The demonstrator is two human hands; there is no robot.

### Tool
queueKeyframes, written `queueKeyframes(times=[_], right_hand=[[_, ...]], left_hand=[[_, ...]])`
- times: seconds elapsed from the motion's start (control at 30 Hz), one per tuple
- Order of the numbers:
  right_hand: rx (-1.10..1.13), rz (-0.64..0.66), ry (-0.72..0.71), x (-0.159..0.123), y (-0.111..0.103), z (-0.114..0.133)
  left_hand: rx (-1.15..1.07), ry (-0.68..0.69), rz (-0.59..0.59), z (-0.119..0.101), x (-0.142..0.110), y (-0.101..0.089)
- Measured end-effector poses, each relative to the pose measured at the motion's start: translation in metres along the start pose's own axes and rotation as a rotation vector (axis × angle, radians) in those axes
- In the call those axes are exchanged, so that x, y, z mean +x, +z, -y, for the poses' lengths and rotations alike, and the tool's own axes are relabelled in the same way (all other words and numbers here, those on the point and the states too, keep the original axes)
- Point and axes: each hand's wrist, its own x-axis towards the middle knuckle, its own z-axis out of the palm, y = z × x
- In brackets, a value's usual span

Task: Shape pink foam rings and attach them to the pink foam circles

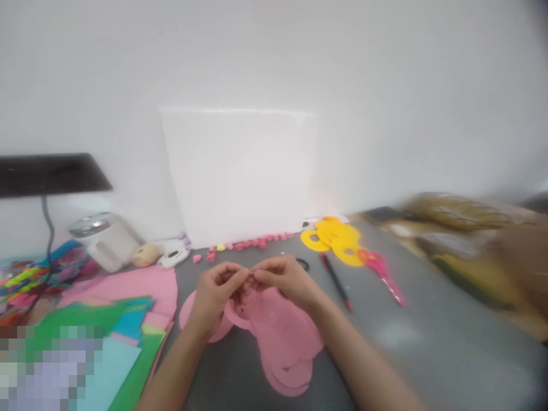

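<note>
My left hand and my right hand meet fingertip to fingertip above the table. Both are closed in a pinch, and whatever is between the fingers is too small and blurred to name. Under the hands lie several overlapping pink paper shapes with rounded ends, some with cut-out holes. Behind the fingers runs a row of small pink and red pieces, with one yellow piece among them. A dark ring lies just beyond my right hand.
Yellow paper rings, pink scissors and a dark pen lie to the right. Coloured paper sheets and a white mug-like object stand left. A white board leans on the wall.
</note>
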Motion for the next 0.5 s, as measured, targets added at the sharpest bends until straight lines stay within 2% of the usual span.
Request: queueKeyframes(times=[0.5], right_hand=[[-0.027, -0.044, -0.014, 0.0001, 0.0022, 0.0024]], left_hand=[[0.019, -0.006, 0.012, 0.0029, 0.0003, -0.0005]])
